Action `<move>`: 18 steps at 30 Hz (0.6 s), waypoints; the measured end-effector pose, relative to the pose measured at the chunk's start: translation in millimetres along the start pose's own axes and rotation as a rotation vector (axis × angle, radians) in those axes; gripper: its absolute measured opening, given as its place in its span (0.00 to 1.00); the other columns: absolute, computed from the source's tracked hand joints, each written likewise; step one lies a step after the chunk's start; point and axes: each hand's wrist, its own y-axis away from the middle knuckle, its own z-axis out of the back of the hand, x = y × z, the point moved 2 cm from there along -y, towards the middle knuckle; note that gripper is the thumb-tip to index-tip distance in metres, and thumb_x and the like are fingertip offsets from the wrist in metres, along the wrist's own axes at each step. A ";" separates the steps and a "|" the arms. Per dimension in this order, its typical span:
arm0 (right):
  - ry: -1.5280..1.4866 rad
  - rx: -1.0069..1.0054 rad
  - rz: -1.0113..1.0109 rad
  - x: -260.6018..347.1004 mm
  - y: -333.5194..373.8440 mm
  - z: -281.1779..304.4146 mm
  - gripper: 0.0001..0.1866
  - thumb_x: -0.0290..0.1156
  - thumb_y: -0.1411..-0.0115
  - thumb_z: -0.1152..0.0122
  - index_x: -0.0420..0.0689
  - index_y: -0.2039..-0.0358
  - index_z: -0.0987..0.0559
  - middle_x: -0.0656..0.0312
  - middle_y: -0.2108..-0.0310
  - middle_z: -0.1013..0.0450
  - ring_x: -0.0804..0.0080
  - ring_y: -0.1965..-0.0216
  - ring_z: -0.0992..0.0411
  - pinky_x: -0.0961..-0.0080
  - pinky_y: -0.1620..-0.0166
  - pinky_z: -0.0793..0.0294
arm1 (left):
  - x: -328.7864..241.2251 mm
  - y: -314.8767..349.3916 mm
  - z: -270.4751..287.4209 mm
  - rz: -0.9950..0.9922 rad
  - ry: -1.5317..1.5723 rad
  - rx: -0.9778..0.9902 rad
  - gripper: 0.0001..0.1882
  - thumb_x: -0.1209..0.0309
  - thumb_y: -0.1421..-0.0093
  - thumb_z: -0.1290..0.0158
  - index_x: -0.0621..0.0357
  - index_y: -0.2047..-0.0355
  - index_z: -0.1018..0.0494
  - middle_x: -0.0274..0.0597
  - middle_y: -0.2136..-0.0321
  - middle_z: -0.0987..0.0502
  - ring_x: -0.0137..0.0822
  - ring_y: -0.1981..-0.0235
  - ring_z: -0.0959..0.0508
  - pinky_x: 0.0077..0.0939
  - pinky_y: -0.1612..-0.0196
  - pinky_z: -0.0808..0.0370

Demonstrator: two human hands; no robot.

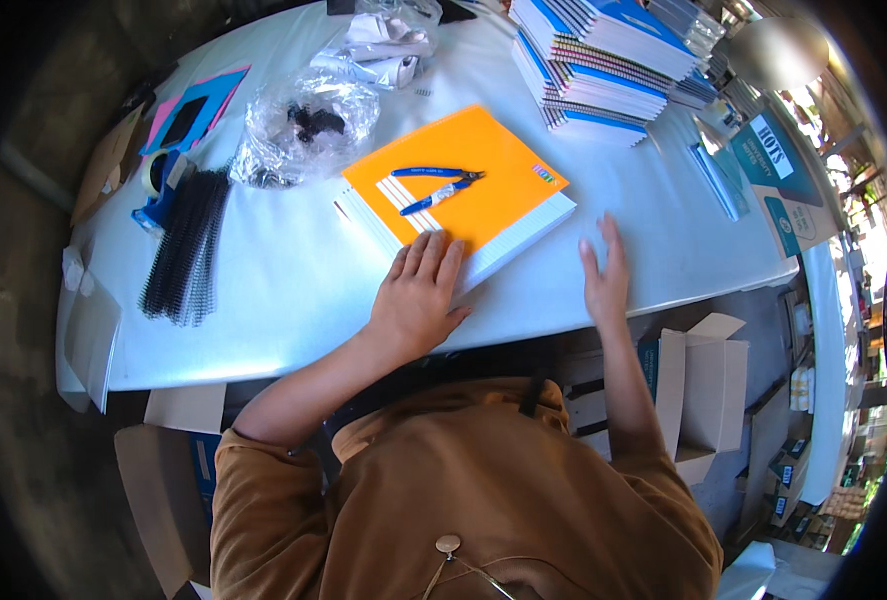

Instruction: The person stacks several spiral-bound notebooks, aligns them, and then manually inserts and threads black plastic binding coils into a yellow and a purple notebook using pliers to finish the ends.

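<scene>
An orange cover sheet (472,143) lies on a thick stack of white paper (524,228) in the middle of the table. On the cover rests a pair of blue-handled cutting pliers (438,188), its jaws toward the right. My left hand (426,285) lies flat with fingers stretched over the cover's near corner, holding nothing. To the right of the paper stack, my right hand (606,270) is held apart from it, fingers extended and empty.
Left are black spiral binding coils (186,250), a blue tape dispenser (161,193) and a clear plastic bag (309,125). Spiral-bound notebooks (604,70) are piled at the back right, near a teal-and-white box (779,165). Open cardboard boxes (702,385) stand below the table's front edge.
</scene>
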 end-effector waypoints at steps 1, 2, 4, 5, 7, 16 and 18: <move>0.077 0.012 -0.040 -15.1 21.3 -0.9 0.32 0.43 0.42 0.47 0.39 0.42 0.41 0.46 0.46 0.38 0.51 0.43 0.42 0.61 0.42 0.47 | 2.8 0.2 -3.6 -0.020 -0.051 -0.013 0.39 0.58 0.53 0.41 0.61 0.44 0.42 0.55 0.44 0.40 0.51 0.43 0.39 0.43 0.42 0.42; 0.153 0.029 -0.081 -24.2 35.7 -2.0 0.32 0.45 0.42 0.48 0.40 0.42 0.41 0.47 0.46 0.38 0.51 0.43 0.42 0.59 0.41 0.49 | 4.2 1.1 -3.9 -0.040 0.002 -0.055 0.36 0.60 0.53 0.41 0.61 0.46 0.40 0.54 0.45 0.39 0.50 0.43 0.38 0.43 0.42 0.42; 0.369 0.034 -0.027 -12.0 45.3 -11.4 0.32 0.46 0.43 0.48 0.42 0.43 0.40 0.49 0.47 0.37 0.54 0.43 0.42 0.60 0.41 0.51 | 8.1 4.3 -4.4 -0.067 0.036 -0.090 0.34 0.61 0.53 0.42 0.61 0.47 0.38 0.53 0.45 0.39 0.50 0.43 0.38 0.42 0.42 0.41; 0.589 0.050 0.026 -5.6 46.6 -16.2 0.32 0.48 0.43 0.48 0.44 0.43 0.39 0.52 0.47 0.36 0.57 0.43 0.43 0.61 0.41 0.52 | 9.7 6.5 -5.3 -0.085 0.078 -0.119 0.33 0.61 0.53 0.42 0.61 0.48 0.37 0.53 0.45 0.38 0.50 0.44 0.38 0.42 0.42 0.41; 0.566 0.014 -0.003 0.0 40.8 -21.1 0.31 0.48 0.45 0.46 0.47 0.44 0.36 0.56 0.48 0.35 0.60 0.44 0.41 0.62 0.42 0.52 | 17.4 7.1 -5.0 -0.106 0.083 -0.155 0.32 0.59 0.52 0.42 0.60 0.49 0.35 0.53 0.46 0.37 0.50 0.45 0.37 0.43 0.43 0.40; 0.547 -0.020 -0.062 -3.7 41.7 -18.6 0.25 0.43 0.48 0.41 0.48 0.51 0.29 0.58 0.52 0.31 0.61 0.46 0.38 0.63 0.44 0.46 | 23.2 13.6 -2.4 -0.202 0.280 -0.018 0.35 0.52 0.52 0.43 0.57 0.48 0.35 0.54 0.44 0.42 0.50 0.42 0.42 0.44 0.42 0.47; 0.546 -0.048 -0.062 0.3 38.1 -20.1 0.23 0.42 0.48 0.41 0.49 0.52 0.28 0.60 0.51 0.31 0.62 0.46 0.38 0.63 0.45 0.45 | 24.7 15.9 -2.1 -0.218 0.267 -0.029 0.33 0.53 0.51 0.43 0.57 0.48 0.35 0.54 0.44 0.41 0.50 0.42 0.42 0.44 0.41 0.48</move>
